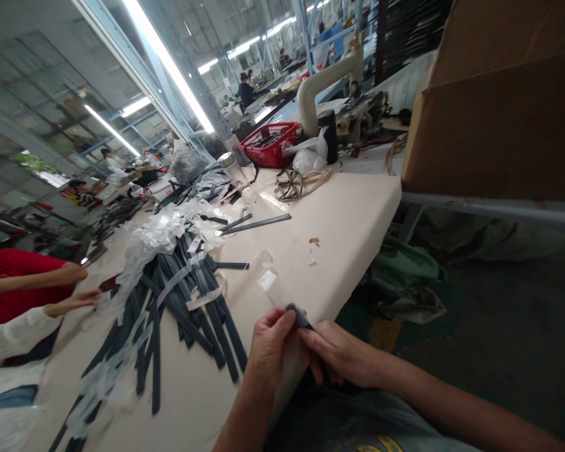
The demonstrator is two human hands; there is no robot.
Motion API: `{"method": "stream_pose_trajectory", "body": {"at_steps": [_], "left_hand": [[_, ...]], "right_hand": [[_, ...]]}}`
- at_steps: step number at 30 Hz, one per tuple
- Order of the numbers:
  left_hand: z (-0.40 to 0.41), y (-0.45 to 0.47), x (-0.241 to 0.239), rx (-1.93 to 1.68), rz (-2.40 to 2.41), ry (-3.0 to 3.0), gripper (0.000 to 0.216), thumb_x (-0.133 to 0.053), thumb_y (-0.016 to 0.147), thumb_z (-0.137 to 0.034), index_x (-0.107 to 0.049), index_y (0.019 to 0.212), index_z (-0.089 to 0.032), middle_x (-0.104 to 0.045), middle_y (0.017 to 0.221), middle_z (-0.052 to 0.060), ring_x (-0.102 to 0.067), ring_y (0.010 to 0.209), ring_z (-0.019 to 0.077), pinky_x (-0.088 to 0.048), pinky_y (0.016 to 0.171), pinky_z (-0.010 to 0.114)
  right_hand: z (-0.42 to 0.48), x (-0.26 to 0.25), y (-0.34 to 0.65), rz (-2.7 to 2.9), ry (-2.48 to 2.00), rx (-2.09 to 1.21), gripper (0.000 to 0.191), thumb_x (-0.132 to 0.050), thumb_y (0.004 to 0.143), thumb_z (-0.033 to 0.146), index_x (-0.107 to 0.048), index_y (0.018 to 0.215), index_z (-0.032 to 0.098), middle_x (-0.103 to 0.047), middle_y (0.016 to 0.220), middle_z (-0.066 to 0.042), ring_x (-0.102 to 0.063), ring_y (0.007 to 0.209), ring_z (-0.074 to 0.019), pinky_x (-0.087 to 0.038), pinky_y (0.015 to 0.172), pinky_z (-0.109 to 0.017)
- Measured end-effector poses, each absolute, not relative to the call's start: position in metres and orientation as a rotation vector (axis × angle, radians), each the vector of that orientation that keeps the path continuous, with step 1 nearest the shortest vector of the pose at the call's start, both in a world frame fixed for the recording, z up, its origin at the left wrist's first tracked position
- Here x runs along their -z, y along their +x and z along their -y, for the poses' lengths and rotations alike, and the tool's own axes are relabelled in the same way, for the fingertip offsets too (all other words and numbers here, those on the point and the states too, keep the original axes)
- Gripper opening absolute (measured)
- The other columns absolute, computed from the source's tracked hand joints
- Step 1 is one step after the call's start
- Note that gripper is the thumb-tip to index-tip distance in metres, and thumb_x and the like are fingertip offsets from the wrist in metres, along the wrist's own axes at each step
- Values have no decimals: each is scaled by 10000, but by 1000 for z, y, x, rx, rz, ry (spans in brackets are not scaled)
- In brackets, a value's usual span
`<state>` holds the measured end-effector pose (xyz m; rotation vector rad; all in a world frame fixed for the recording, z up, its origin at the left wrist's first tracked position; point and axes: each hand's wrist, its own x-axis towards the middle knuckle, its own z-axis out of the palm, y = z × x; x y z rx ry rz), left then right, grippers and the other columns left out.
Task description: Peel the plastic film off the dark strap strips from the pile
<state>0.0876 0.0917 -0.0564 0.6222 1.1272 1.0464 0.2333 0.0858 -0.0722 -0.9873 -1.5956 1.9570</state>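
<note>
My left hand (269, 347) and my right hand (339, 355) meet at the table's near edge, both pinching one dark strap (299, 315). The strap's end sticks up between my thumbs, and a clear plastic film (269, 277) rises from it. Its lower part is hidden behind my right hand. Left of my hands lies a heap of dark straps (188, 307) mixed with crumpled clear plastic wrappers (162, 235) on the beige table (348, 220).
Another person's hands (73, 295) reach onto the table at the far left. A red basket (270, 143), a metal can (230, 166), coiled straps (294, 182) and a sewing machine (339, 94) stand at the far end. A cardboard box (499, 107) sits at right.
</note>
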Motion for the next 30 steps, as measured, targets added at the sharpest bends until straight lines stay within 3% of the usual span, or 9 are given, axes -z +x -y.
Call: {"method": "stream_pose_trajectory", "body": {"at_steps": [3, 6, 8, 12, 15, 18, 21, 24, 30], "left_hand": [[-95, 87, 53, -1041, -1142, 597, 362, -873, 605, -389, -730, 766, -98, -713, 639, 45, -567, 414, 99, -431, 399, 196], [-106, 76, 49, -1269, -1168, 498, 362, -923, 516, -327, -722, 738, -125, -747, 729, 52, -679, 654, 130, -550, 653, 218], [-111, 70, 49, -1349, -1185, 449, 397, -944, 455, -318, -715, 724, -137, -749, 732, 49, -689, 697, 140, -557, 712, 243], [-95, 80, 58, -1191, -1164, 488, 331, -905, 557, -333, -711, 734, -132, -732, 731, 49, -671, 671, 135, -533, 665, 230], [-77, 99, 61, -1015, -1050, 634, 271, -815, 695, -357, -711, 743, -112, -663, 638, 29, -583, 523, 105, -473, 530, 218], [-74, 105, 57, -1036, -1056, 614, 289, -815, 684, -382, -714, 755, -120, -661, 643, 34, -569, 516, 112, -462, 498, 220], [-81, 100, 54, -1156, -1135, 524, 337, -874, 597, -386, -725, 762, -131, -717, 755, 71, -642, 681, 157, -537, 644, 257], [-78, 102, 58, -1059, -1148, 594, 355, -873, 599, -386, -737, 770, -106, -720, 779, 91, -647, 708, 163, -534, 671, 261], [-62, 116, 59, -910, -972, 706, 292, -761, 741, -390, -729, 775, -102, -620, 582, 26, -568, 509, 117, -460, 515, 222]], "right_hand": [[-91, 70, 235, 1580, -879, -1928, 551, -308, 982, 589, -571, 769, 154, -645, 652, -39, -490, 402, -96, -387, 384, -176], [-83, 72, 247, 1602, -817, -1822, 418, -447, 968, 519, -615, 888, 145, -689, 854, -66, -614, 568, -124, -469, 528, -199], [-73, 79, 256, 1571, -870, -1872, 406, -459, 961, 507, -617, 877, 142, -684, 823, -67, -628, 591, -134, -468, 546, -205], [-59, 91, 261, 1395, -1003, -2015, 478, -410, 939, 591, -567, 818, 156, -622, 617, -24, -554, 441, -116, -408, 448, -192], [-58, 86, 260, 1355, -971, -1924, 541, -392, 925, 666, -563, 846, 158, -624, 622, -28, -557, 444, -129, -399, 443, -206], [-49, 79, 269, 1458, -920, -1829, 532, -412, 937, 656, -619, 902, 167, -678, 780, -68, -643, 630, -184, -486, 579, -261], [-32, 86, 281, 1595, -976, -1804, 549, -383, 964, 637, -668, 876, 176, -694, 854, -87, -665, 795, -227, -515, 744, -307], [-26, 97, 285, 1491, -981, -1886, 601, -321, 973, 656, -639, 868, 157, -682, 760, -82, -661, 701, -217, -521, 675, -309], [-32, 93, 281, 1434, -918, -1783, 554, -394, 950, 649, -630, 862, 155, -663, 738, -69, -642, 651, -210, -500, 611, -300]]}}
